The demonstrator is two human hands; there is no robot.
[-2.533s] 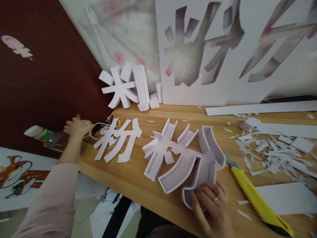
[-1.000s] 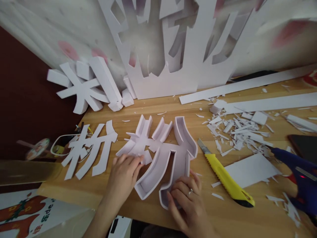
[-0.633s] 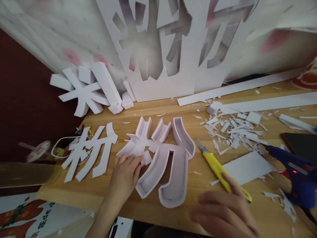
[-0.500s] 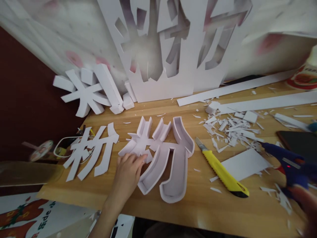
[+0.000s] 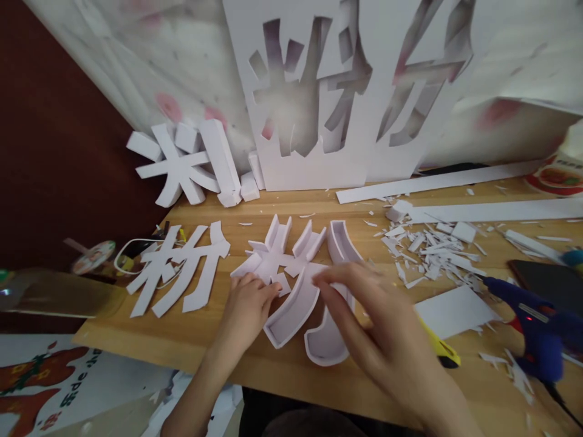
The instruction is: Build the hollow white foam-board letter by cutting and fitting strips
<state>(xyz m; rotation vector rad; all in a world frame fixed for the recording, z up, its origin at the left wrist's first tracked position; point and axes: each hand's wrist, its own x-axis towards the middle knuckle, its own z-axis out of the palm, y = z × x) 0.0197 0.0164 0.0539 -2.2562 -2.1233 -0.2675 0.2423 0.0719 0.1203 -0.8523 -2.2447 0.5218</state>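
Observation:
A white foam character with raised side walls [image 5: 291,309] lies on the wooden table. My left hand [image 5: 250,303] rests on its lower left part, fingers bent and pressed against the foam; what they hold, if anything, is hidden. Over the character's right part hangs my right hand [image 5: 378,321], thumb and index finger apart, with nothing visible between them. The yellow cutter knife [image 5: 437,346] is partly covered by that hand. To the right, a blue glue gun [image 5: 528,315] with a small red light lies on the table.
White foam scraps [image 5: 428,249] are heaped at the right, near long white strips [image 5: 496,210] and a white sheet [image 5: 455,309]. A flat white character [image 5: 198,267] lies at the left. Behind stand a thick white character [image 5: 182,167] and a cut-out board [image 5: 314,173].
My right hand has let go of the glue gun and moved left over the foam character. My left hand stays on the character. The camera view has shifted slightly.

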